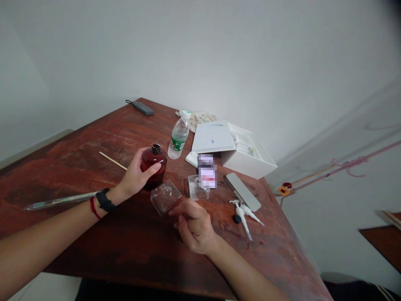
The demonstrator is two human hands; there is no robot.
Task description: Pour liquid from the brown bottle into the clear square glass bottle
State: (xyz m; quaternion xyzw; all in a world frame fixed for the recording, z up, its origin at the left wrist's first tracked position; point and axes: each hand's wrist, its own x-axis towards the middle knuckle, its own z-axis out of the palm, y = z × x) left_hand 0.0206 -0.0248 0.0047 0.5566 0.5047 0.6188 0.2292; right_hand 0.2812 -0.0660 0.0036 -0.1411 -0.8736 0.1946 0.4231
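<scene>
My left hand [139, 172] is wrapped round a dark amber bottle [154, 167], thumb across its front. The bottle stands nearly upright, its narrow black neck uncapped. My right hand [196, 228] is curled, with its fingertips at the near right edge of a clear square plastic piece [166, 196] that has a round ring in its middle. Whether the fingers grip that piece or only touch it, I cannot tell. A similar clear piece [198, 190] lies just beyond, partly under a phone [207, 171] with a blurred screen.
A water bottle [178, 138] stands behind the amber one. White boxes [213, 136], a cloth [200, 118] and a grey device [142, 108] are farther back. Two white pump heads [241, 215], a black cap [237, 218] and a grey case [242, 191] lie right. A wooden stick [112, 160] lies left.
</scene>
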